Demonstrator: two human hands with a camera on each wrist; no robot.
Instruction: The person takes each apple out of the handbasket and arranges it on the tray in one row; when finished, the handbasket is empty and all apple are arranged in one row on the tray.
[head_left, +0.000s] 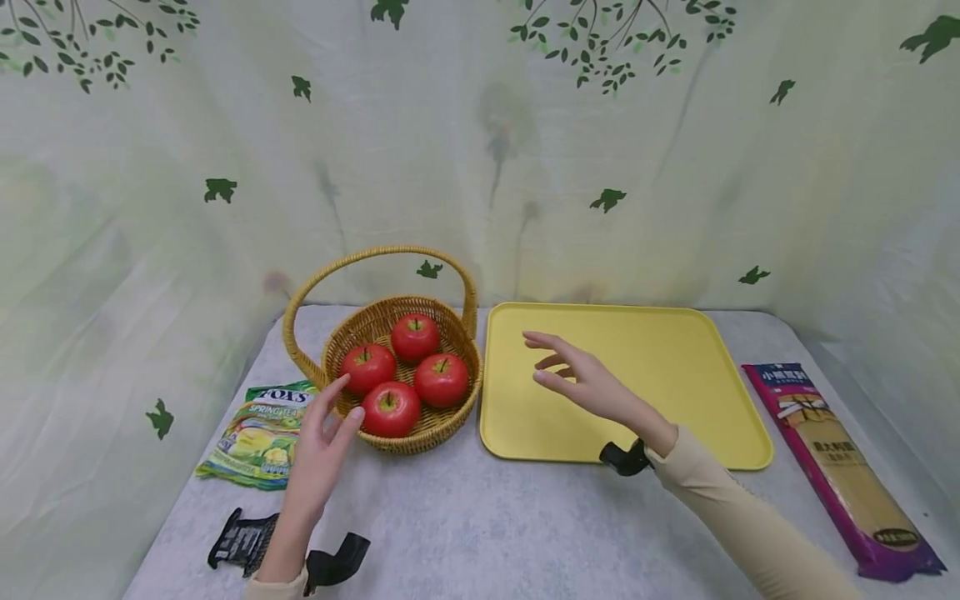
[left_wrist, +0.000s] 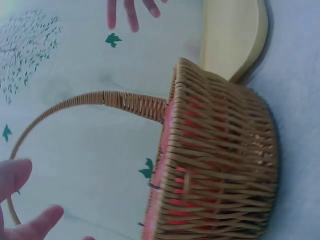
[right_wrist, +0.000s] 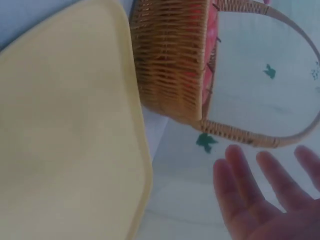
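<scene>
A wicker basket point(head_left: 420, 442) with a tall arched handle point(head_left: 390, 250) stands left of centre, holding several red apples point(head_left: 390, 409). My left hand point(head_left: 324, 446) hovers by the basket's near left side, fingers relaxed and apart, gripping nothing. In the left wrist view the basket's woven wall point(left_wrist: 225, 160) fills the middle, with the left fingertips point(left_wrist: 47, 220) near the handle. Over the yellow tray point(head_left: 645, 333) hangs my right hand point(head_left: 588, 379), fingers loosely extended, holding nothing. The right wrist view shows its spread fingers point(right_wrist: 280, 180) below the handle, apart from the basket.
Left of the basket lies a green Fox's candy bag point(head_left: 262, 433), with a small black packet point(head_left: 243, 540) nearer the front edge. A long purple-edged noodle package point(head_left: 840, 458) lies right of the tray. Behind the table hangs a pale curtain point(head_left: 450, 150) printed with leaves.
</scene>
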